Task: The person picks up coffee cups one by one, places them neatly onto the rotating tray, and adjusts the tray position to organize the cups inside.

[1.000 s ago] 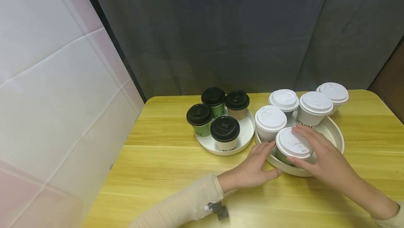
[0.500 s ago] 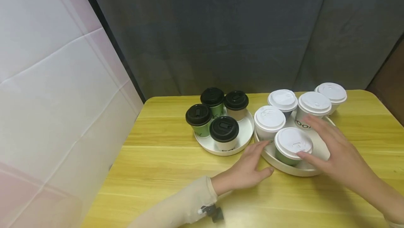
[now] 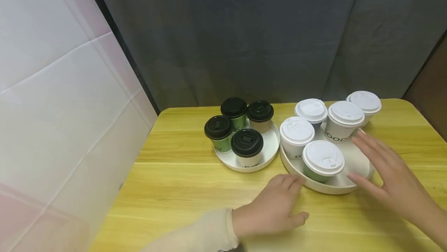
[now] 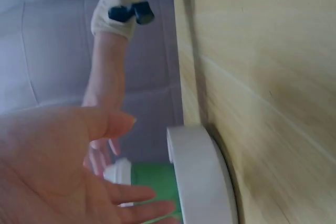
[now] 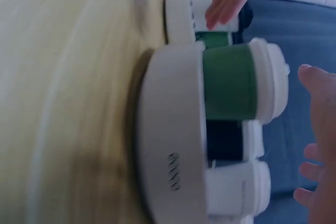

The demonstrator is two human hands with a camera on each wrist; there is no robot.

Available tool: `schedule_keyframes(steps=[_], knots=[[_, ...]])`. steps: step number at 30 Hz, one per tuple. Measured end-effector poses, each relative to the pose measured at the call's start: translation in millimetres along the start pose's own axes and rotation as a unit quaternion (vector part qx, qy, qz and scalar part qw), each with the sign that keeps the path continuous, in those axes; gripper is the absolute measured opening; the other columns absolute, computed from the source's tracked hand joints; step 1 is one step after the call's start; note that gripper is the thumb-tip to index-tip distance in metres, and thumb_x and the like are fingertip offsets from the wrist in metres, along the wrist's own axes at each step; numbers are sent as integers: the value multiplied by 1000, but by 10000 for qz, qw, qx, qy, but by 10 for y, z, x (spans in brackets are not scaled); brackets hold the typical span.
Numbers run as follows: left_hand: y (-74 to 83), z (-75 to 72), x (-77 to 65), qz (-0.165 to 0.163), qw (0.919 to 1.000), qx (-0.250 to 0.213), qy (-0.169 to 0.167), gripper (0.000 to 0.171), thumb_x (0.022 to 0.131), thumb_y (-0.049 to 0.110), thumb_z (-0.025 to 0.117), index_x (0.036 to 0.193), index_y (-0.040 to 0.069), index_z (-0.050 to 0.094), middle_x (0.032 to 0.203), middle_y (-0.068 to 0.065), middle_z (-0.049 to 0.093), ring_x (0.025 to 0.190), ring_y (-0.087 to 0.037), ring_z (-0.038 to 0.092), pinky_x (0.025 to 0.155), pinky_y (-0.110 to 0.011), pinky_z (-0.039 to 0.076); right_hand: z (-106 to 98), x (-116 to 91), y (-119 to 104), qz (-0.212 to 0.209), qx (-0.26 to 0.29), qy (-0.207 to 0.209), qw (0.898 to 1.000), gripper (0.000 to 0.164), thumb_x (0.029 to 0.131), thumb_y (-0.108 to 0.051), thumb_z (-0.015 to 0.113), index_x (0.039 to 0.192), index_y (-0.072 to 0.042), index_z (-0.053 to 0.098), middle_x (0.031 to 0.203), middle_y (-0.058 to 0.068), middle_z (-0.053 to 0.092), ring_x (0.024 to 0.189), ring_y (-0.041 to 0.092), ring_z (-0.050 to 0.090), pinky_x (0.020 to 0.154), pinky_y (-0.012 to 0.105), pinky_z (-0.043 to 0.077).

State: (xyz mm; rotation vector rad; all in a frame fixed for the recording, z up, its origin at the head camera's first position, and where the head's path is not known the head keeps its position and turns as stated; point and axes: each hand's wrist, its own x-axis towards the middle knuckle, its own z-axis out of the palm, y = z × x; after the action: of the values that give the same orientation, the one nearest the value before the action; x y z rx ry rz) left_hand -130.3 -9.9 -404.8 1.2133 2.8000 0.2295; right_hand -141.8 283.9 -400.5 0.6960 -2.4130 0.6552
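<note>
A paper cup with a green sleeve and white lid [image 3: 323,162] stands upright at the front of the larger round white tray [image 3: 356,164]. My left hand [image 3: 270,209] is just off the tray's front left rim, with relaxed fingers and nothing held. To the right of the cup, my right hand [image 3: 394,178] is spread and apart from it, fingers near the right rim. In the right wrist view the green cup [image 5: 231,82] stands free of the right hand [image 5: 323,135]. The left wrist view shows my left hand's palm [image 4: 58,166] with fingers overlapping the green cup [image 4: 149,179]; contact is unclear.
Several other white-lidded cups [image 3: 297,137] stand farther back on the larger tray; the rearmost cup [image 3: 364,102] is partly hidden. Left of it, a smaller white plate [image 3: 270,149] bears several black-lidded cups [image 3: 247,147]. The wooden table [image 3: 174,190] meets a dark curtain [image 3: 244,38] behind.
My right hand has let go of the green white-lidded cup and moved right, away from it. The left hand has drawn back toward me from beside the cup.
</note>
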Motion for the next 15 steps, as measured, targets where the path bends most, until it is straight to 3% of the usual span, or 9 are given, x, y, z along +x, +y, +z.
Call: schedule_keyframes(steps=[4,9,11,15], knots=[[139,18,62,573,9970,366,-368,72,97,56,48,152,13,35,151,3,43,140,-11,41,121,-23,29,41,-171,116,-15,-193,-108,9998,76,87,-54,68,147,-12,48,159,8,38,151,8,24,127,23,12],[281,111,175,1097,9903,710,-471,77,96,57,48,157,15,25,160,3,30,149,-10,27,124,-25,22,132,-378,214,76,-437,-429,9981,73,85,-47,72,147,-17,48,160,7,36,150,12,26,128,39,17],[329,162,214,1150,9888,829,-468,81,96,58,48,158,16,18,164,1,23,153,-12,20,126,-27,19,170,-448,238,66,-532,-561,9970,74,84,-43,74,148,-18,47,160,8,36,150,8,24,127,37,15],[403,254,280,1107,9883,955,-437,88,95,61,48,160,19,7,168,-1,11,156,-17,11,128,-30,16,222,-550,281,-95,-717,-699,9949,75,83,-43,73,148,-17,47,159,8,38,151,2,16,126,24,6]])
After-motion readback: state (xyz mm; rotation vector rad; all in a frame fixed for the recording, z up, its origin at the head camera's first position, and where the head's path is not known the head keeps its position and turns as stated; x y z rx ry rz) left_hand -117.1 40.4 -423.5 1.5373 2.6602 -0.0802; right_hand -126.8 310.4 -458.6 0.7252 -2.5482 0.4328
